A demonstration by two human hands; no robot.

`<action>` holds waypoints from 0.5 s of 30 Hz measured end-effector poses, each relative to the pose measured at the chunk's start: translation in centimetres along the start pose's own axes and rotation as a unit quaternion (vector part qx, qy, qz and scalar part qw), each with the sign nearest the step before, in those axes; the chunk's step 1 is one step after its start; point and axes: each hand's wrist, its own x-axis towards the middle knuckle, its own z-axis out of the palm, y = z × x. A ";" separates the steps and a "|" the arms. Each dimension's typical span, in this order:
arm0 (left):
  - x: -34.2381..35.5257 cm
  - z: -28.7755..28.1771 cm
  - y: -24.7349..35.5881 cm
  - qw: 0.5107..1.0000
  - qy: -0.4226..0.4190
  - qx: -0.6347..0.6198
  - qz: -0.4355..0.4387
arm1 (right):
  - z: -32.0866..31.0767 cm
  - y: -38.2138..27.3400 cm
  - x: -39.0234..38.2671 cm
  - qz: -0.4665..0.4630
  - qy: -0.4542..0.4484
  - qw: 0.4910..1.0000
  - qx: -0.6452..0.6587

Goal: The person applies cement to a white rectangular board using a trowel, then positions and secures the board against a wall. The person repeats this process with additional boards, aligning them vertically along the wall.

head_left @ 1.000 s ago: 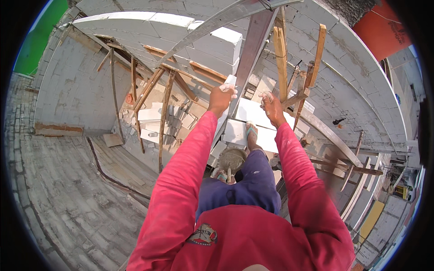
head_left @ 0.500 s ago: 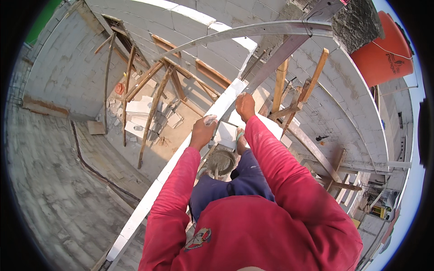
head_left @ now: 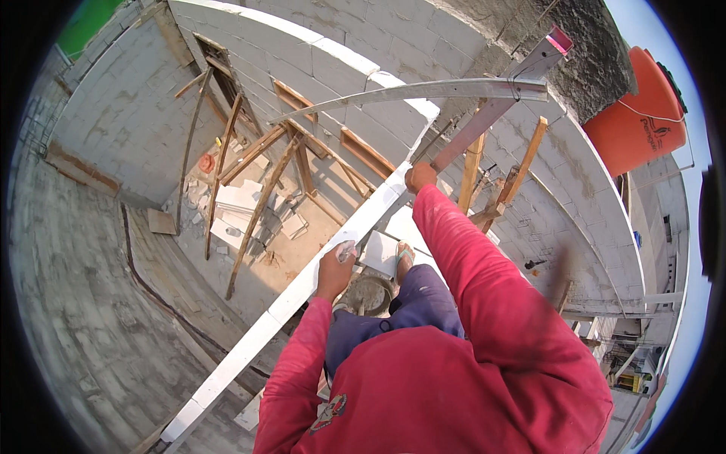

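White block wall [head_left: 291,295] runs from 7 to 1 o'clock on my feed. Left hand [head_left: 335,272] is right at its edge near 7, right hand [head_left: 420,178] by the metal beam [head_left: 488,113] around 1, fingers curled on both (can't tell from here whether they're gripping anything). Mortar bucket [head_left: 369,295] at 6.
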 end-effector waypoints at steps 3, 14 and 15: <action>-0.5 0.0 0.1 1.000 0.008 -0.006 0.001 | 1.3 0.7 -0.6 0.144 0.050 0.970 0.190; -2.6 -1.1 -0.5 0.999 0.030 0.019 -0.022 | 4.7 5.8 -4.5 0.054 0.089 0.725 0.680; -2.8 -1.2 -0.6 0.999 0.030 0.024 -0.028 | 4.8 6.3 -5.0 0.044 0.097 0.731 0.674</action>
